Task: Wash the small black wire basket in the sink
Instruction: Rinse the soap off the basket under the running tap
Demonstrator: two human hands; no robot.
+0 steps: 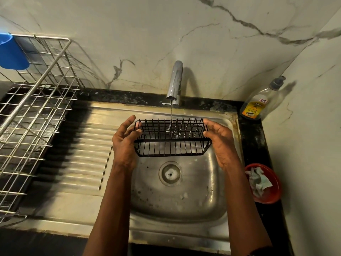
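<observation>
The small black wire basket (171, 140) hangs over the steel sink (184, 196), held level between my two hands. My left hand (124, 143) holds its left end, thumb and fingers curled against the wires. At the right end my right hand (220, 140) does the same, its fingertips on the rim. A thin stream of water from the chrome tap (175, 81) falls into the middle of the basket. The drain (170, 174) lies directly below.
A ribbed steel draining board (81, 145) lies left of the basin, with a large steel dish rack (35, 115) and a blue cup (11, 52) beyond. A dish soap bottle (260, 102) stands at the back right; a red bowl (271, 191) with a cloth sits right of the sink.
</observation>
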